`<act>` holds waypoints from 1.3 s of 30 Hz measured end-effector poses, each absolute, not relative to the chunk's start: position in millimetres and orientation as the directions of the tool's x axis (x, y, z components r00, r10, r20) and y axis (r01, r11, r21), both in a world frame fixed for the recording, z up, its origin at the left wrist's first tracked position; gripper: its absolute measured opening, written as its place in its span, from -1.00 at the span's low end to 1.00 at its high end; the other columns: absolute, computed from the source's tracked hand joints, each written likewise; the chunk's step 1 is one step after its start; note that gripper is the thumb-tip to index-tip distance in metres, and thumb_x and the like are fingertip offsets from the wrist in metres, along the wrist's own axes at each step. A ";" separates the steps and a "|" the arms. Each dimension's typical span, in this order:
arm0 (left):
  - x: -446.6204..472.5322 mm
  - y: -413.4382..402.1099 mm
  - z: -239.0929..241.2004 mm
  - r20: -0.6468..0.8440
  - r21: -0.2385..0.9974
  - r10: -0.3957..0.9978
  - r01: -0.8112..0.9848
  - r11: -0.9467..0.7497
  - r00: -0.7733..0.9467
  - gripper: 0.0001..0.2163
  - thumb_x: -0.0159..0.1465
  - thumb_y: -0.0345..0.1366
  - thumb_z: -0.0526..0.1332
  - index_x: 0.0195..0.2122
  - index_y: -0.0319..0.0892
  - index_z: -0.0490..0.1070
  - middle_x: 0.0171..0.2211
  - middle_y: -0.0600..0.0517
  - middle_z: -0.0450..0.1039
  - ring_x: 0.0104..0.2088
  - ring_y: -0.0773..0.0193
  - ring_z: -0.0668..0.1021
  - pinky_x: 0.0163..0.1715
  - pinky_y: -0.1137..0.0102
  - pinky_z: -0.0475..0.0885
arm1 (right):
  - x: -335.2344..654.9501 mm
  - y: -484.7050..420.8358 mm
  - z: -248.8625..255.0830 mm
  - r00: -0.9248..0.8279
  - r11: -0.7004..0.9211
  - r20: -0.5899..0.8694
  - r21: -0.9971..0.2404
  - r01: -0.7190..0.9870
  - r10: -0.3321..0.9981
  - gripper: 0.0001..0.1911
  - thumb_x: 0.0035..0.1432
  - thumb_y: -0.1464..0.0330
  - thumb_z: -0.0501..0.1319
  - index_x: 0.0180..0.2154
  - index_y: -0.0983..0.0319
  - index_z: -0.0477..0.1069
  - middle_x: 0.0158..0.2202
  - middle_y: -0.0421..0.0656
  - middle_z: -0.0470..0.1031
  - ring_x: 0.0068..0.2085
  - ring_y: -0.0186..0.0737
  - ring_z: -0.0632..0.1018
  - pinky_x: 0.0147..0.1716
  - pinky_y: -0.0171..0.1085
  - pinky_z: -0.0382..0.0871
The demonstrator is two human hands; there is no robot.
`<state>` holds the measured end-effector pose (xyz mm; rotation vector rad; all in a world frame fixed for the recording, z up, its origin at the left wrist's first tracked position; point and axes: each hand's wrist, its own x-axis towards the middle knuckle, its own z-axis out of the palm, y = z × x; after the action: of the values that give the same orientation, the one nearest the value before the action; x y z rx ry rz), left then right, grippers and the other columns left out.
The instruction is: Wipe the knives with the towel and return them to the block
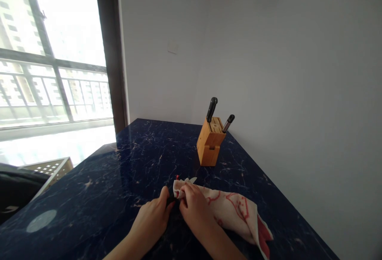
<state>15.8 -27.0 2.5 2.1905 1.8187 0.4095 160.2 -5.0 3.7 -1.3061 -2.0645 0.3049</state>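
Note:
My left hand (155, 215) is closed round the black handle of a knife (193, 180). Only the pale tip of its blade shows past the cloth. A white towel with red patterns (228, 206) is pinched in my right hand (195, 206), folded over the blade close to the handle. The towel's loose end trails to the right over the table, showing a red underside. Most of the blade is hidden by the towel and my fingers. Both hands are close together, low over the table.
A wooden knife block (209, 148) stands beyond my hands, with a black-handled knife (212, 109) and another black-and-silver handle (229, 123) in it. The dark blue marbled table (149, 148) meets the grey wall at right. A white perforated basket (56, 168) is at left, near the window.

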 end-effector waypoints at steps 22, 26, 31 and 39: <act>14.0 -30.7 8.9 0.054 0.447 0.981 0.874 -0.192 0.188 -0.90 0.28 -0.23 -0.12 -0.27 -0.09 0.09 -0.45 0.08 0.46 -0.39 0.21 0.54 -0.47 0.44 0.24 | 203.3 31.6 10.1 -0.098 0.299 0.413 -0.456 0.838 0.905 -0.78 0.02 0.56 0.01 -0.32 0.25 0.35 -0.30 -0.11 0.43 -0.22 -0.21 0.43 -0.20 -0.29 0.26; 13.2 -29.6 8.1 0.060 0.448 0.981 0.873 -0.192 0.185 -0.90 0.28 -0.22 -0.11 -0.26 -0.09 0.09 -0.42 0.06 0.46 -0.35 0.21 0.54 -0.44 0.44 0.25 | 203.8 31.1 8.9 -0.101 0.297 0.416 -0.440 0.848 0.904 -0.76 0.01 0.58 -0.01 -0.31 0.25 0.34 -0.30 -0.11 0.43 -0.23 -0.21 0.43 -0.20 -0.29 0.27; 12.1 -28.4 2.9 0.074 0.451 0.980 0.870 -0.197 0.184 -0.91 0.28 -0.23 -0.11 -0.25 -0.08 0.08 -0.43 0.06 0.46 -0.36 0.21 0.54 -0.44 0.45 0.24 | 190.7 20.7 6.0 -0.180 0.360 0.414 -0.410 0.838 0.892 -0.76 -0.02 0.60 -0.02 -0.38 0.24 0.33 -0.33 -0.12 0.41 -0.22 -0.21 0.42 -0.19 -0.29 0.26; 13.7 -27.9 3.5 0.068 0.433 0.980 0.879 -0.200 0.189 -0.92 0.28 -0.26 -0.12 -0.25 -0.09 0.07 -0.40 0.05 0.48 -0.35 0.19 0.54 -0.46 0.44 0.25 | 166.8 -2.4 11.8 -0.276 0.448 0.386 -0.482 0.753 0.880 -0.75 -0.06 0.59 0.00 -0.35 0.23 0.33 -0.29 -0.13 0.42 -0.13 -0.20 0.40 -0.11 -0.26 0.23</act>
<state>13.7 -27.9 3.5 2.1724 1.7647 0.4807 166.8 -2.4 11.8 -1.3611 -2.0923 0.2699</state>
